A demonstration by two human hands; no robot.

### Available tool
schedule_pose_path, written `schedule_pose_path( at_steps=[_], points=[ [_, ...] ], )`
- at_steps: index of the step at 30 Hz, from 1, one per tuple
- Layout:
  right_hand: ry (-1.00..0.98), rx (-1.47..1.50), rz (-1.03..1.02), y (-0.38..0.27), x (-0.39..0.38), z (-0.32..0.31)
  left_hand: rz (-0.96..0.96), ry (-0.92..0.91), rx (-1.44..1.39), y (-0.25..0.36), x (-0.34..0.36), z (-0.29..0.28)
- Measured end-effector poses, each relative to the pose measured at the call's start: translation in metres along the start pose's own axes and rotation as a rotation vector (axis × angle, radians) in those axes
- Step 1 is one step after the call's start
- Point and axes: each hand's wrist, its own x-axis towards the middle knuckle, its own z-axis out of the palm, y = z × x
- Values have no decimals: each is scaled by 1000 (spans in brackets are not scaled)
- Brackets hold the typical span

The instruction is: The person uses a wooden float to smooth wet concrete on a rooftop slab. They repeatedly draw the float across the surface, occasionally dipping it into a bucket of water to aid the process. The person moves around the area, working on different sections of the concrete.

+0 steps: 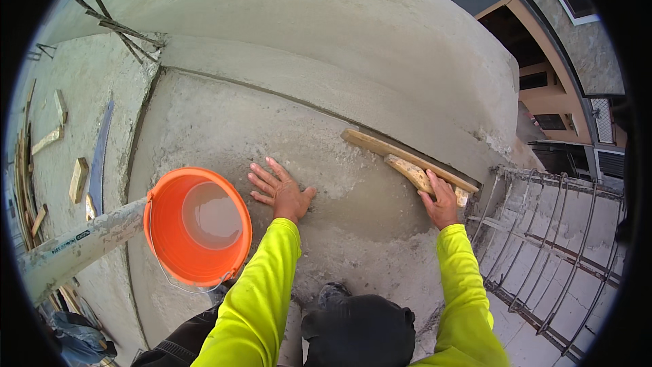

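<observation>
My left hand [282,194] rests palm down on the rough grey concrete surface [224,115], its fingers spread and nothing in them. In my right hand [441,200] is the light wooden handle of a wooden float [407,153]. The float's long board stands on edge along the foot of the smooth plastered wall, slanting from upper left to lower right. Around the float and under my right hand the concrete looks wet and darker. An orange bucket [163,238] with a wire bail stands left of my left forearm, part filled with cloudy grey water [212,214].
A thick pale pipe [88,238] runs in from the left to the bucket. Beyond a ledge lie wood blocks [79,180] and a tapering blue-grey saw-like blade [103,156]. Bars [125,30] stick out at upper left. A rebar cage [560,248] lies at right, with buildings [553,95] beyond.
</observation>
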Motion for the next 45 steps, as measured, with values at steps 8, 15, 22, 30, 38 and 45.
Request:
schedule_pose_path(
  at_steps=[8,15,22,30,38,45],
  points=[
    [-29,36,-212,-64,90,48,8,-37,-42,0,-5,-12],
    [-144,91,-289,-213,224,137,25,-70,-91,-2,-5,-15],
    [-186,10,-413,-324,316,193,60,53,-154,-10,-2,2],
    [-274,56,-163,-207,159,101,112,11,-144,-17,-2,2],
    [-375,196,549,-172,-127,-63,336,71,-807,-84,-182,-45],
    [-411,371,820,-261,-232,-166,-730,1000,-1123,-201,-183,-99]
  ],
)
